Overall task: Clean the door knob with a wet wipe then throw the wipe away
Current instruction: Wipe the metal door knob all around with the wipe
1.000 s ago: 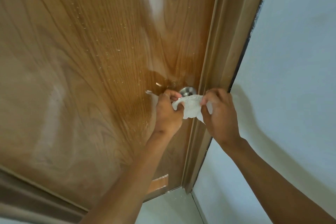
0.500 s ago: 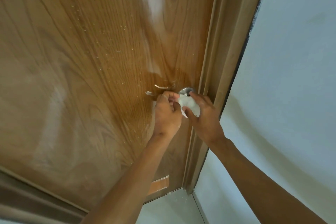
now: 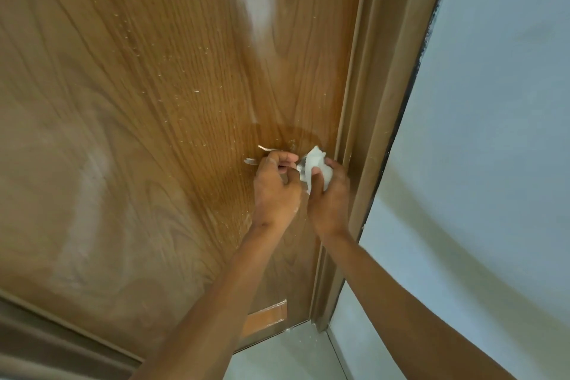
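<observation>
Your right hand [image 3: 328,194] closed its grip on the wet wipe [image 3: 316,163], pressing it over the door knob [image 3: 301,166]; your left hand [image 3: 276,191] curled shut just beside it, whether gripping anything I cannot tell

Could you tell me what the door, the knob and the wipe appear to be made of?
Door: wood or wood-look laminate, semi-gloss; printed-looking grain and a sheen. Knob: seemingly polished metal, only a silvery sliver showing. Wipe: soft white nonwoven or paper, crumpled in the right hand.
</observation>
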Demonstrator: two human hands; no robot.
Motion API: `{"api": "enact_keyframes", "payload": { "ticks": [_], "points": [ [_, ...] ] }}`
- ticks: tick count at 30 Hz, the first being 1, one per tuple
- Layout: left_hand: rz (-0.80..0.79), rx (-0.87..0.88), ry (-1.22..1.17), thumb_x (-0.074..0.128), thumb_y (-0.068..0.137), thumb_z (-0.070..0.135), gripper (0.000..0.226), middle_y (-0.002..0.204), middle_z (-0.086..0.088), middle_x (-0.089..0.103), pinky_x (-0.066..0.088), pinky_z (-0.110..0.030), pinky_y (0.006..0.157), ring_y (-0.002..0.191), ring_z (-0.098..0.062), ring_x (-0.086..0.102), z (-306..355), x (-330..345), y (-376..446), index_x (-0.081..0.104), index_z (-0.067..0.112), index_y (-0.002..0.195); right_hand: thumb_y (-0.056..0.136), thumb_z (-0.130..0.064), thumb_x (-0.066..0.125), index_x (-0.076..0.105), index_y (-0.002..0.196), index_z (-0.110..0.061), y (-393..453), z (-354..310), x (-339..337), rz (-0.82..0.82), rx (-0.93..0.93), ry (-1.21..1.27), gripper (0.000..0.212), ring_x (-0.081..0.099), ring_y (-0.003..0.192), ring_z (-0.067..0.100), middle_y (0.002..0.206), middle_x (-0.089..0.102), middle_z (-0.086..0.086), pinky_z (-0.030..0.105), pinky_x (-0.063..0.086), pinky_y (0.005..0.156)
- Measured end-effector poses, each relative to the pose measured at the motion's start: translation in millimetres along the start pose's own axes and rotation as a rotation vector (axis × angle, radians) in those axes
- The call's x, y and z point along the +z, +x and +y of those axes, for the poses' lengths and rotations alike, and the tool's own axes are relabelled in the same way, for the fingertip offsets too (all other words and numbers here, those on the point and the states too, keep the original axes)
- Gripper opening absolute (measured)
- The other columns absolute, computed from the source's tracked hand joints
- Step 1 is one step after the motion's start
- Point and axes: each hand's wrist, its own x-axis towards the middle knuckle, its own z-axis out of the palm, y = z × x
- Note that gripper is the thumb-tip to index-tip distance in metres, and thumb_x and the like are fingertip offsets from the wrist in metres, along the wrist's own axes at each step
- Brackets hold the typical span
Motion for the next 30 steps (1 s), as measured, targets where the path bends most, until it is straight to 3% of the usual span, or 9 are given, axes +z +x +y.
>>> {"api": "enact_keyframes", "payload": {
  "ticks": [2, 6, 9, 12, 17, 22, 24, 26, 30],
  "points": [
    [-0.005, -0.016, -0.026, 0.056, 0.091, 0.009, 0.014, 0.1, 0.008, 0.064, 0.042, -0.002, 0.075, 0.09, 0.0, 0.059, 0.6, -0.5, -0.4, 0.061, 0.021, 0.098, 0.101, -0.026, 0.048, 0.047, 0.139, -0.016, -6.9, 15.1, -4.5, -0.012, -0.299, -0.122, 0.04, 0.048, 0.124, 0.011, 0.141, 0.047, 0.005, 0.019, 0.048, 0.097],
    [-0.021, -0.02, -0.015, 0.057, 0.091, 0.01, 0.015, 0.098, 0.012, 0.062, 0.042, -0.001, 0.075, 0.09, 0.002, 0.058, 2.7, -3.1, -1.4, 0.061, 0.021, 0.1, 0.099, -0.028, 0.046, 0.062, 0.129, -0.015, -4.2, 36.0, -15.9, -0.047, -0.63, -0.31, 0.036, 0.045, 0.134, 0.026, 0.141, 0.053, 0.01, 0.031, 0.042, 0.108],
    [-0.029, -0.027, -0.008, 0.056, 0.091, 0.01, 0.016, 0.1, 0.01, 0.064, 0.043, -0.001, 0.076, 0.093, 0.0, 0.059, 2.7, -4.3, -1.7, 0.061, 0.021, 0.101, 0.094, -0.022, 0.053, 0.064, 0.126, -0.017, 3.5, 45.7, -25.9, -0.069, -0.839, -0.522, 0.033, 0.041, 0.137, 0.033, 0.14, 0.055, 0.006, 0.035, 0.033, 0.112],
    [-0.037, -0.028, -0.002, 0.055, 0.091, 0.008, 0.018, 0.101, 0.008, 0.064, 0.045, -0.004, 0.077, 0.094, -0.003, 0.059, 3.4, -4.5, -1.6, 0.06, 0.023, 0.1, 0.087, -0.012, 0.068, 0.064, 0.124, -0.018, 13.9, 47.1, -31.1, -0.123, -0.908, -0.629, 0.038, 0.045, 0.133, 0.035, 0.137, 0.057, 0.01, 0.041, 0.041, 0.105],
    [-0.051, -0.033, -0.001, 0.054, 0.091, 0.008, 0.018, 0.098, 0.01, 0.062, 0.041, 0.0, 0.073, 0.088, 0.001, 0.058, 3.4, -7.0, -1.5, 0.059, 0.023, 0.099, 0.094, -0.018, 0.062, 0.059, 0.13, -0.021, 6.4, 33.1, -15.4, -0.114, -0.54, -0.371, 0.037, 0.049, 0.127, 0.024, 0.14, 0.049, 0.009, 0.037, 0.056, 0.093],
    [-0.059, -0.021, 0.08, 0.054, 0.09, 0.007, 0.019, 0.106, 0.004, 0.063, 0.045, -0.005, 0.077, 0.098, -0.007, 0.059, 4.4, -7.3, -2.2, 0.06, 0.019, 0.104, 0.094, -0.028, 0.061, 0.054, 0.132, -0.018, -5.8, 12.3, -4.5, 0.02, -0.219, 0.099, 0.04, 0.059, 0.111, 0.013, 0.128, 0.056, -0.005, 0.016, 0.054, 0.085],
    [-0.061, 0.154, 0.281, 0.056, 0.09, 0.011, 0.021, 0.112, 0.001, 0.061, 0.047, -0.02, 0.089, 0.105, -0.013, 0.057, 4.8, -9.8, -5.7, 0.059, 0.018, 0.11, 0.095, -0.032, 0.057, 0.055, 0.125, -0.021, -7.3, 2.3, -6.2, 0.044, -0.047, 0.276, 0.032, 0.063, 0.101, 0.01, 0.112, 0.06, -0.012, 0.01, 0.053, 0.076],
    [-0.06, 0.472, 0.583, 0.056, 0.09, 0.017, 0.025, 0.114, 0.0, 0.059, 0.044, -0.033, 0.095, 0.108, -0.017, 0.055, 7.6, -12.4, -7.9, 0.058, 0.019, 0.114, 0.096, -0.036, 0.053, 0.054, 0.119, -0.026, -4.4, -2.5, -7.9, 0.053, 0.088, 0.327, 0.025, 0.064, 0.091, 0.009, 0.105, 0.06, -0.012, 0.006, 0.051, 0.066],
    [-0.132, 0.931, 0.966, 0.051, 0.09, 0.022, 0.033, 0.127, -0.006, 0.057, 0.031, -0.043, 0.111, 0.124, -0.024, 0.049, 20.6, -19.7, 14.2, 0.056, 0.015, 0.123, 0.095, -0.046, 0.049, 0.054, 0.12, -0.02, 8.0, -5.5, -12.0, -0.032, 0.282, 0.295, 0.037, 0.06, 0.089, 0.012, 0.11, 0.058, -0.003, 0.009, 0.048, 0.068]
  ]
}}
